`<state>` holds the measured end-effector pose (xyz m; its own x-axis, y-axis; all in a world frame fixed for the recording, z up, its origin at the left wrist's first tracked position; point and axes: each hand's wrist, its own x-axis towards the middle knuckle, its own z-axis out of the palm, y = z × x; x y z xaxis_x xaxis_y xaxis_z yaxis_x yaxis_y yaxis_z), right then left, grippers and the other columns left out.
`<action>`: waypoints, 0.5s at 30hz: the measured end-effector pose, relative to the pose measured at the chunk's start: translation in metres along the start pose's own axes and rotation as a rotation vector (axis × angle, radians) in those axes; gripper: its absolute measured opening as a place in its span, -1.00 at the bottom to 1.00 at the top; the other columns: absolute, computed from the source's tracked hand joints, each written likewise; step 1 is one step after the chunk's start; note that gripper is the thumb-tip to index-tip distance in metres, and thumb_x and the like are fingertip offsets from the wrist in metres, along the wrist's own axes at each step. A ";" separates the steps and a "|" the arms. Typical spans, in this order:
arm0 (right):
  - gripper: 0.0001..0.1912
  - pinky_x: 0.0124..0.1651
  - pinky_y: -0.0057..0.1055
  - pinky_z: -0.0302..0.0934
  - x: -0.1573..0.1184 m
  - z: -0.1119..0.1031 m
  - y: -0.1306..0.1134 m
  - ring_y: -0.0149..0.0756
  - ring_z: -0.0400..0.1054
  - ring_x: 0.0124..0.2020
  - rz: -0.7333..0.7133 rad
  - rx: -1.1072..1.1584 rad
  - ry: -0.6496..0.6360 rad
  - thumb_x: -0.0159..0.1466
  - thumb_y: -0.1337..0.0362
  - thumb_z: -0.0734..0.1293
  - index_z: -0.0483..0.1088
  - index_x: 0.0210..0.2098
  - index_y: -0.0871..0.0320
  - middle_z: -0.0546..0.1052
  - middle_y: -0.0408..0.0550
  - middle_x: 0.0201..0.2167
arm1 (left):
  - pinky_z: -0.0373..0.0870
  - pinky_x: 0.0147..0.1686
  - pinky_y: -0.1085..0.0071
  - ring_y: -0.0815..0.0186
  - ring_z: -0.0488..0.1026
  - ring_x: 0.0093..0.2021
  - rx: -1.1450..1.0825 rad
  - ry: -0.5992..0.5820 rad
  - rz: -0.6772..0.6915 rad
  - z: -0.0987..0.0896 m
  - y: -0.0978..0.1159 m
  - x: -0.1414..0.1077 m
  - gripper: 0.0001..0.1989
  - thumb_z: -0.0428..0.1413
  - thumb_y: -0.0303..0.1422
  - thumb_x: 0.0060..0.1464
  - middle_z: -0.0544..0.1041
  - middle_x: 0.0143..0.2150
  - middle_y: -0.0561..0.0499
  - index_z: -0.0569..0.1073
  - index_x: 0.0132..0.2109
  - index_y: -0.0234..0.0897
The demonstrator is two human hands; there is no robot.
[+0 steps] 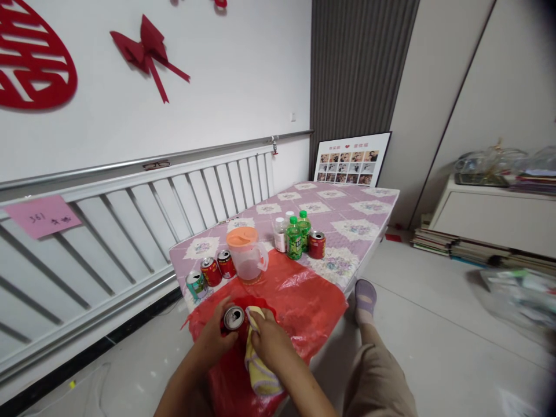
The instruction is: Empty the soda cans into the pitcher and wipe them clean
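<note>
My left hand [216,334] is closed round a drink can [234,317], whose opened top faces up toward me. Beside it, my right hand [270,339] grips a yellow cloth [260,370] against the can's right side; part of the cloth hangs down below my fingers. Both hands are over a red plastic sheet [304,295] spread on the near end of the table. Just beyond them stands a clear pitcher [245,260] with an orange lid. The can's lower body is mostly hidden by my fingers and the cloth.
Left of the pitcher stand a green can [197,285] and two red cans [211,271]. To its right are green-capped bottles [294,240], white-capped bottles [280,234] and another red can [317,245]. A white radiator [174,202] runs along the table's left side.
</note>
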<state>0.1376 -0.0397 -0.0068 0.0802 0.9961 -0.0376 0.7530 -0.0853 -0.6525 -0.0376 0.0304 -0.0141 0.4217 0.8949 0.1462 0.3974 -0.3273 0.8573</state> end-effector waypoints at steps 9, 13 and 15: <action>-0.41 0.18 -0.34 0.18 -0.001 -0.001 0.000 -0.18 0.34 0.16 -0.010 0.010 0.012 0.21 0.41 0.19 0.26 0.25 0.11 0.27 0.16 0.26 | 0.32 0.16 0.01 -0.01 0.41 0.10 0.177 0.265 -0.019 0.025 -0.006 -0.003 -0.38 0.19 -0.25 -0.12 0.44 0.06 -0.16 0.38 0.15 -0.27; -0.39 0.23 -0.32 0.13 -0.005 -0.005 -0.004 -0.15 0.24 0.25 -0.025 0.033 0.032 0.21 0.41 0.21 0.24 0.27 0.13 0.19 0.17 0.32 | 0.35 0.12 0.02 0.01 0.43 0.06 0.152 0.257 -0.038 0.023 -0.003 -0.002 -0.31 0.18 -0.27 -0.13 0.45 0.01 -0.17 0.31 0.20 -0.32; -0.38 0.26 -0.31 0.10 -0.005 -0.008 -0.008 -0.15 0.17 0.30 -0.054 0.067 0.057 0.22 0.40 0.20 0.23 0.28 0.14 0.15 0.17 0.34 | 0.31 0.17 0.01 -0.01 0.38 0.14 0.110 0.264 -0.045 0.021 -0.003 0.000 -0.23 0.16 -0.29 -0.14 0.42 0.10 -0.22 0.21 0.26 -0.34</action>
<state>0.1362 -0.0444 0.0048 0.0793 0.9960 0.0414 0.7117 -0.0275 -0.7019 -0.0220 0.0247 -0.0267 0.1811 0.9525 0.2448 0.5032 -0.3036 0.8091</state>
